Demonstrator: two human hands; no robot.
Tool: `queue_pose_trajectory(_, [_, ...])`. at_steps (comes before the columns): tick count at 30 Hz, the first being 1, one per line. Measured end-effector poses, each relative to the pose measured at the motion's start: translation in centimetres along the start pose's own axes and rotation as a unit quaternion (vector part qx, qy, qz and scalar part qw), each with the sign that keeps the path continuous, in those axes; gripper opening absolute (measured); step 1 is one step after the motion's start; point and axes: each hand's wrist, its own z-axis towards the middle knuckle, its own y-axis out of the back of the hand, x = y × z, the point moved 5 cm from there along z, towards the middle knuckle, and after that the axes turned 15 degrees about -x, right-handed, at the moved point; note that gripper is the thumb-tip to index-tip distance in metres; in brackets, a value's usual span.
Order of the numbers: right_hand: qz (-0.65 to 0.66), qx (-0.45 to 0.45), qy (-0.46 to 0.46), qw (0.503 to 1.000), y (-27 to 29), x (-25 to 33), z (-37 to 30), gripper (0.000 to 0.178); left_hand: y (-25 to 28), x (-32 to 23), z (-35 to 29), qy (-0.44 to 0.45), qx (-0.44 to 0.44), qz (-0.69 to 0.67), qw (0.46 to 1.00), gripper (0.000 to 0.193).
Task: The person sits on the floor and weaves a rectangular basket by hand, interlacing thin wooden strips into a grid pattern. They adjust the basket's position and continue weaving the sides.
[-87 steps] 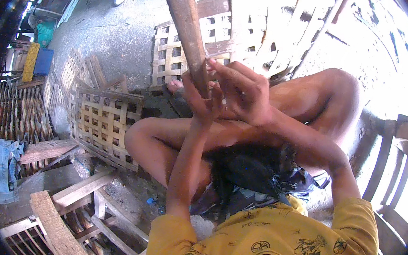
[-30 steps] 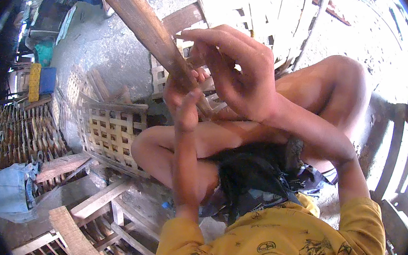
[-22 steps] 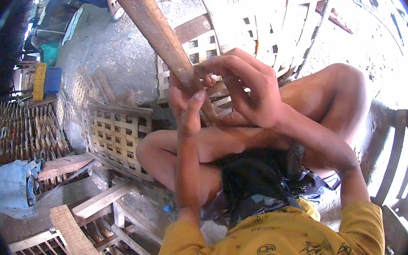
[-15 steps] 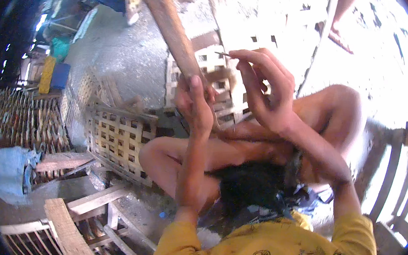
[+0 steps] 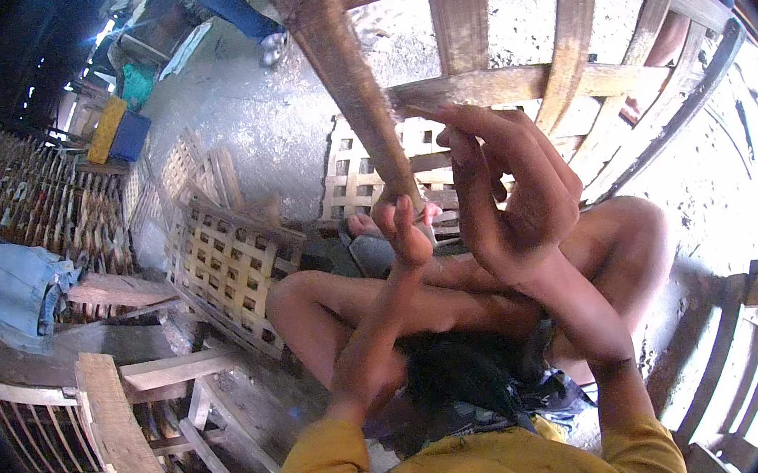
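Note:
A slatted wooden frame (image 5: 465,91) stands in front of me, with a thick bar (image 5: 348,84) along its left side. My left hand (image 5: 404,229) is closed around the lower end of that bar, thumb up. Beside the frame's lower crosspiece, my right hand (image 5: 521,191) is raised with thumb and forefinger pinched. Between those fingertips is a thin nail (image 5: 418,110), its tip close to the bar. The right hand's other fingers are curled and partly hidden. Below the hands are my crossed bare legs (image 5: 457,288).
Woven lattice panels (image 5: 227,274) lie on the floor at left, another (image 5: 346,176) beyond my hands. Wooden racks stand at lower left (image 5: 134,442) and lower right (image 5: 729,367). Blue cloth (image 5: 14,281) hangs at far left. A blue box (image 5: 129,137) stands farther back.
The left hand has moved lower and slightly right with the bar. More of the slatted frame now shows. The right hand has shifted down and right, its pinch still closed.

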Motion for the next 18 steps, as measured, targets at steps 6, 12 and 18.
queue_pose_trajectory(6, [0.045, 0.0, 0.023, 0.999, -1.8, 0.3, 0.1, 0.026, 2.3, 5.2, -1.9, 0.199, -0.021, -0.117, 0.973, 0.052])
queue_pose_trajectory(12, [0.066, 0.071, -0.001, 0.995, -3.3, 0.9, -1.2, 0.04, 1.9, 4.9, -2.9, 0.21, 0.004, -0.107, 0.972, 0.052])
queue_pose_trajectory(18, [0.084, 0.064, -0.083, 0.991, -4.5, 0.9, -0.5, 0.035, 2.7, 5.2, -3.0, 0.216, -0.006, -0.101, 0.971, 0.053])
